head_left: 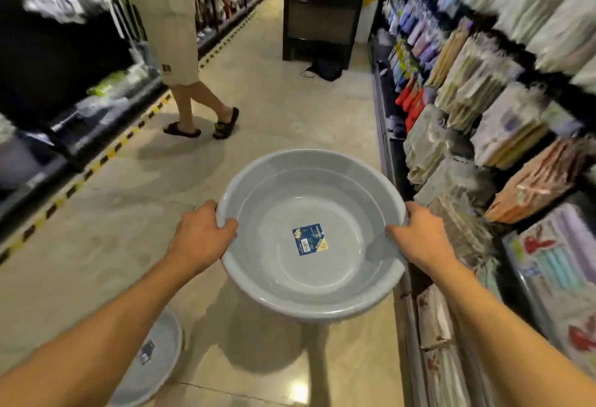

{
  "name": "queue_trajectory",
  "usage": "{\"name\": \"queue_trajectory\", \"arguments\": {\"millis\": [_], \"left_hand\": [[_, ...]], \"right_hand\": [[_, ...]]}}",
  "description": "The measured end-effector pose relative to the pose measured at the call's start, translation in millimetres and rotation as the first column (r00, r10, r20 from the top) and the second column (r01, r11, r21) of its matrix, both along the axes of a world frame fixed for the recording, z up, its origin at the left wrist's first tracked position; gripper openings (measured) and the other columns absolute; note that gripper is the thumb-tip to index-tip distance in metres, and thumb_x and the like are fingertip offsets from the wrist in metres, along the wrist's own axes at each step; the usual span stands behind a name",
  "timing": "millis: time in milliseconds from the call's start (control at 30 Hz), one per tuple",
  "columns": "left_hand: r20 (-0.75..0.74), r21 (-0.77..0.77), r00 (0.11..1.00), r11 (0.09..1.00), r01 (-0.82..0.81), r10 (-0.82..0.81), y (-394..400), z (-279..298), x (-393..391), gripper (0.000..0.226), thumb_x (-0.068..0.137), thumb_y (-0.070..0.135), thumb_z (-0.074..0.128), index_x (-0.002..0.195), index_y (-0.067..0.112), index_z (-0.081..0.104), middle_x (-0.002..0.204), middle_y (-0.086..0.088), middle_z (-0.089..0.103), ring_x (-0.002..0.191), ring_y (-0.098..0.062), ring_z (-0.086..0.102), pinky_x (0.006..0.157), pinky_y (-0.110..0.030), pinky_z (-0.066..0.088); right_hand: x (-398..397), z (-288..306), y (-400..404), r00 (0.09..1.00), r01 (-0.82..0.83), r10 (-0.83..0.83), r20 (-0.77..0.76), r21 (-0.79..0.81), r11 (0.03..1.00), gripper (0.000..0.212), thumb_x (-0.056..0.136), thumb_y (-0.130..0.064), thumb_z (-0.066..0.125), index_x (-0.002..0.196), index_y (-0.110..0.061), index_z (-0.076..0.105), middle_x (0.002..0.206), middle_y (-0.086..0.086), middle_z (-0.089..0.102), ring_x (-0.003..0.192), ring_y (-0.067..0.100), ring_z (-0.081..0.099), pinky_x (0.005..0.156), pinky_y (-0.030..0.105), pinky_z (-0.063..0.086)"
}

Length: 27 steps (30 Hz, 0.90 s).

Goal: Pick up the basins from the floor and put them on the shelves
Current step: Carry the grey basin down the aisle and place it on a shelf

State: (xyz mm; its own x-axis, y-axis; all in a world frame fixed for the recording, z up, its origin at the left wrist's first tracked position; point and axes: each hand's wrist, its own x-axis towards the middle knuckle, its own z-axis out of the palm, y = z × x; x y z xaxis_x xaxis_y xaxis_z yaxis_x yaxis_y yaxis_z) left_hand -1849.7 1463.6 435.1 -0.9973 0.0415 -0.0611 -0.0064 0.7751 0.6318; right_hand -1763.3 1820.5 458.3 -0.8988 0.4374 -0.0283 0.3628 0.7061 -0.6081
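Grey plastic basin, labelled, mouth up, held clear above aisle floor. Left hand, right hand curled over opposite rims. Shelves immediately right; right hand nearer. Second basin on floor, lower left.

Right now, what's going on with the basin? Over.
Left hand and right hand grip grey basin by its rim, off the floor. Second basin on floor. Person ahead in aisle.
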Motion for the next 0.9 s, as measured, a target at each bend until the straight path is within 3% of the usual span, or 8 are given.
{"name": "queue_trajectory", "arguments": {"millis": [133,267,333,433,533,700,833,900], "left_hand": [[0.011,-0.014,1.0,0.999,0.029,-0.029,-10,125,-8,0.014,0.086,0.033,0.062,0.088,0.019,0.059,0.078,-0.003,0.067,0.067,-0.022,0.066,0.056,-0.034,0.055],[-0.062,-0.048,0.998,0.999,0.022,-0.025,-12,200,-5,0.013,0.085,0.03,0.063,0.081,0.019,0.057,0.075,-0.002,0.063,0.067,-0.017,0.06,0.051,-0.031,0.045],[-0.077,-0.019,0.997,1.0,-0.011,0.009,-11,220,0,0.014,0.085,0.028,0.063,0.085,0.015,0.06,0.075,-0.002,0.064,0.071,-0.022,0.062,0.056,-0.034,0.051],[-0.057,0.015,0.998,1.0,-0.025,0.026,-10,231,9,0.016,0.085,0.027,0.062,0.09,0.013,0.063,0.077,-0.005,0.067,0.069,-0.025,0.065,0.061,-0.04,0.058],[-0.032,0.006,0.998,0.999,-0.051,0.052,-10,230,16,0.016,0.085,0.027,0.062,0.09,0.013,0.061,0.081,-0.008,0.068,0.066,-0.025,0.065,0.06,-0.04,0.059],[-0.005,-0.028,0.995,0.994,-0.104,0.103,-12,229,18,0.022,0.085,0.033,0.061,0.097,0.014,0.06,0.089,-0.01,0.065,0.08,-0.03,0.066,0.071,-0.046,0.061],[-0.052,-0.003,0.985,0.987,-0.164,0.163,-22,230,20,0.015,0.085,0.03,0.063,0.094,0.019,0.058,0.079,0.001,0.063,0.071,-0.017,0.063,0.051,-0.029,0.049],[-0.062,0.005,0.975,0.977,-0.213,0.213,-36,228,27,0.01,0.085,0.028,0.064,0.09,0.022,0.057,0.074,0.005,0.061,0.065,-0.009,0.059,0.045,-0.023,0.039]], "right_hand": [[-2,113,-4,0.999,-0.031,0.03,-0.019,-0.043,0.999,0.02,0.081,-0.015,0.067,0.099,-0.017,0.062,0.085,0.0,0.067,0.069,0.011,0.06,0.049,0.022,0.042],[-3,176,-8,0.998,-0.049,0.049,-0.037,-0.022,0.999,0.02,0.08,-0.014,0.067,0.1,-0.015,0.065,0.079,-0.005,0.064,0.068,0.011,0.06,0.049,0.024,0.043],[-3,196,-9,0.998,-0.054,0.054,-0.034,0.001,0.999,0.02,0.08,-0.015,0.067,0.099,-0.014,0.064,0.077,-0.006,0.061,0.067,0.01,0.057,0.048,0.023,0.04],[-7,211,-6,0.998,-0.053,0.054,-0.034,0.023,0.998,0.021,0.078,-0.018,0.067,0.098,-0.015,0.063,0.078,-0.004,0.061,0.069,0.019,0.06,0.051,0.026,0.042],[-11,215,-6,0.997,-0.079,0.079,-0.009,0.045,0.996,0.021,0.078,-0.02,0.068,0.097,-0.013,0.065,0.079,0.001,0.064,0.068,0.018,0.059,0.048,0.025,0.04],[-22,211,-7,0.994,-0.108,0.108,0.006,0.033,0.994,0.021,0.078,-0.021,0.066,0.098,-0.012,0.066,0.085,0.008,0.068,0.07,0.021,0.062,0.051,0.026,0.043],[-44,215,-18,0.98,-0.197,0.197,-0.024,0.001,0.98,0.016,0.081,-0.021,0.062,0.097,-0.02,0.063,0.082,0.004,0.069,0.069,0.022,0.066,0.055,0.03,0.051],[-60,217,-35,0.966,-0.255,0.255,-0.037,0.012,0.967,0.008,0.081,-0.02,0.063,0.086,-0.023,0.058,0.079,0.002,0.066,0.066,0.019,0.063,0.05,0.026,0.046]]}}
